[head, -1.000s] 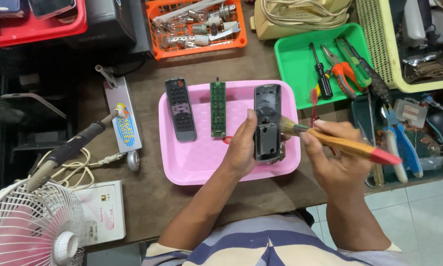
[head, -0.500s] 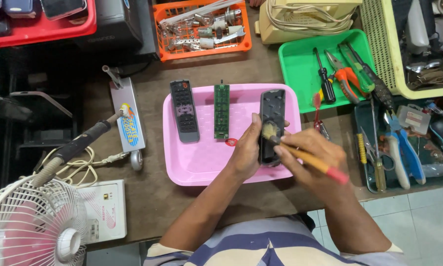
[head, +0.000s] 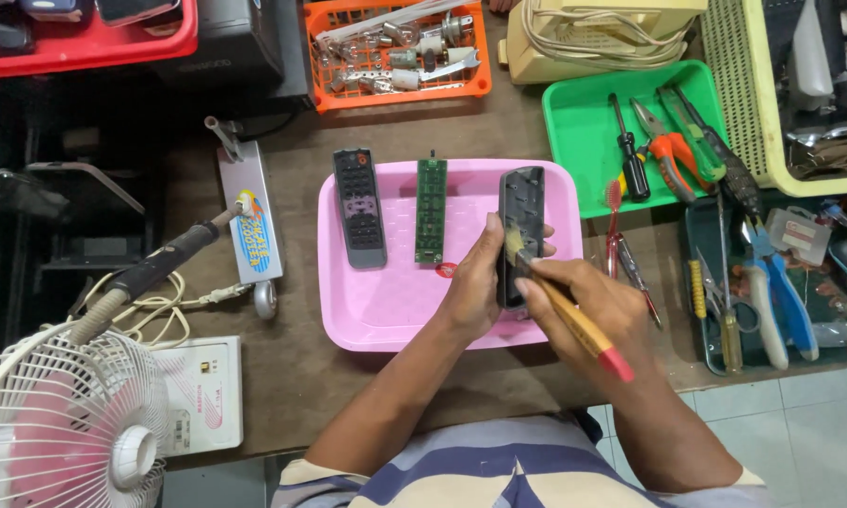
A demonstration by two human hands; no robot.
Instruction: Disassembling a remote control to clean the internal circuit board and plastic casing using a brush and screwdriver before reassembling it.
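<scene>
Pink tray [head: 376, 315] front-left bare (circuit board [head: 431, 209] behind).

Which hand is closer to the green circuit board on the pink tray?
Left. The left hand grips the dark remote shell just right of the green circuit board. The right hand with the brush is farther right.

Right hand [head: 593, 310] brushes remote shell [head: 520, 226], left hand [head: 475, 282] steadying
</scene>
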